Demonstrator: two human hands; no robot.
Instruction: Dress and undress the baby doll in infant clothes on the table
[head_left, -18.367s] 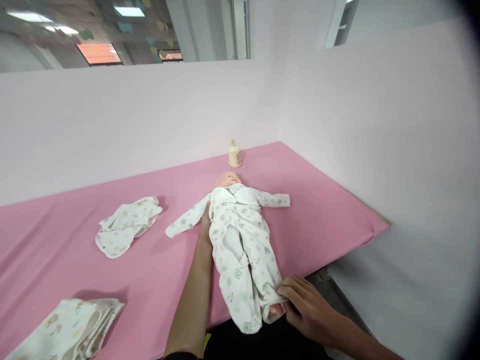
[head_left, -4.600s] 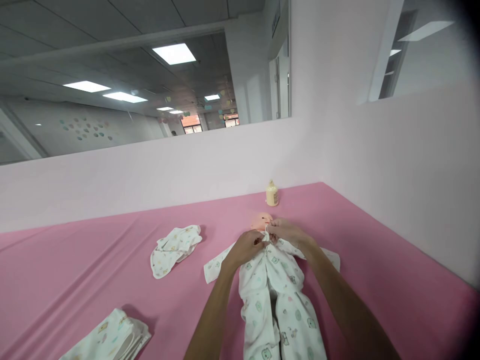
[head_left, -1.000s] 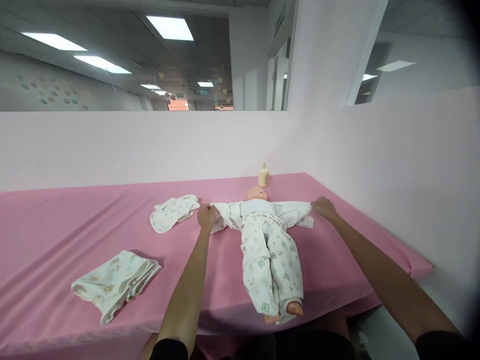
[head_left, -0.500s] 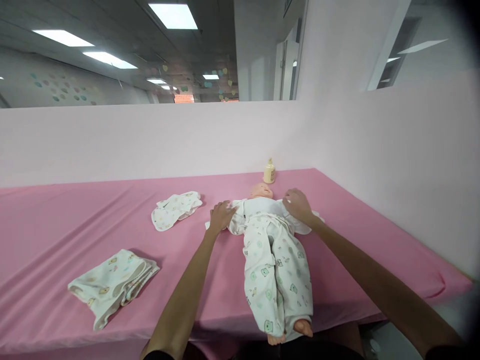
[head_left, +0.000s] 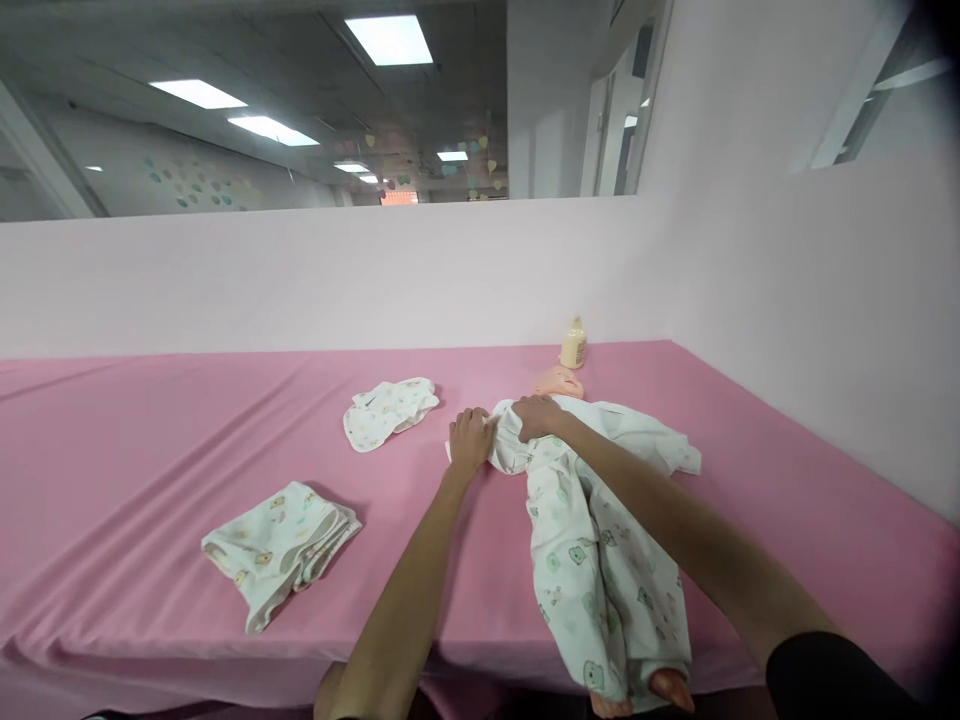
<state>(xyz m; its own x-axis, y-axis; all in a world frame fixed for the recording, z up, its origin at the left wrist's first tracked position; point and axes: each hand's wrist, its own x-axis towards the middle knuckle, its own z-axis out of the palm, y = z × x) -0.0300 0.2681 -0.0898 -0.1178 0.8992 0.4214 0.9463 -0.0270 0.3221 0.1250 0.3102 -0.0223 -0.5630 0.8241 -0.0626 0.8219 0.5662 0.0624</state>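
Note:
A baby doll (head_left: 561, 381) lies on its back, head toward the wall, in a white shirt (head_left: 626, 425) and white trousers (head_left: 581, 560) with a green animal print. Its bare feet reach the table's front edge. My left hand (head_left: 471, 440) is closed around the end of the shirt sleeve on the left. Near the shoulder of that same sleeve, my right hand (head_left: 536, 416) has its fingers curled on the cloth, the forearm crossing over the doll's body. The sleeve on the right lies stretched out flat.
A pink sheet (head_left: 420, 560) covers the table. To the left lie a folded printed cloth (head_left: 281, 545) and a small crumpled white garment (head_left: 390, 412). Behind the doll's head stands a pale yellow pump bottle (head_left: 574, 345). White walls (head_left: 300, 280) border the back and right.
My right hand has moved left from the right sleeve, across the chest, to the left shoulder. My left hand stays at the left sleeve. The view has shifted left.

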